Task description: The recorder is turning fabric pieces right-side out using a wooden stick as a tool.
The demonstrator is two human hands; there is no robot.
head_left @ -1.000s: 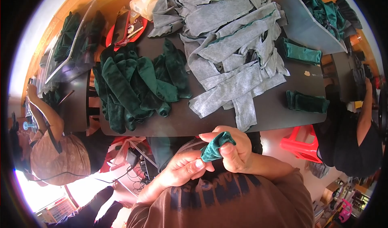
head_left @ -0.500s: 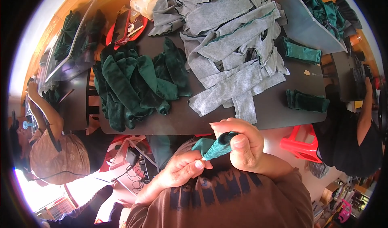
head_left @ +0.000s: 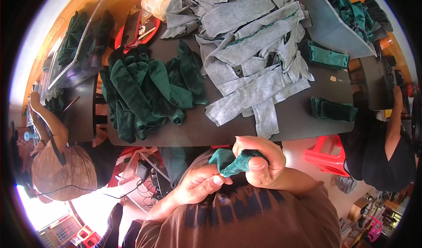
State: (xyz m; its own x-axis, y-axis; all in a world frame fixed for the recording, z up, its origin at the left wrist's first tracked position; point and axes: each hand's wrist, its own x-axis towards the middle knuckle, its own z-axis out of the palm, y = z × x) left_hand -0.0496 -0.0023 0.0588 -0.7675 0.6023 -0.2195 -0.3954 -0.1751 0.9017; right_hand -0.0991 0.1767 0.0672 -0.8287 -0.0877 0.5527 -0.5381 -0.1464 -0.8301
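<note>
Head: hands hold velvet before table edge.

Left grip: pinches green velvet piece
Right grip: holds the same piece
Desk: grey strips beside dark green lengths

Gray strips blk tbl ctr; gap R

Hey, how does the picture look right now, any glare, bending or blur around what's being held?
Head view: white glare washes out the lower left, beyond the cables; head view: the dark table's near edge bows and the corners go black; head view: the green fabric between left hand and right hand looks fairly sharp.
</note>
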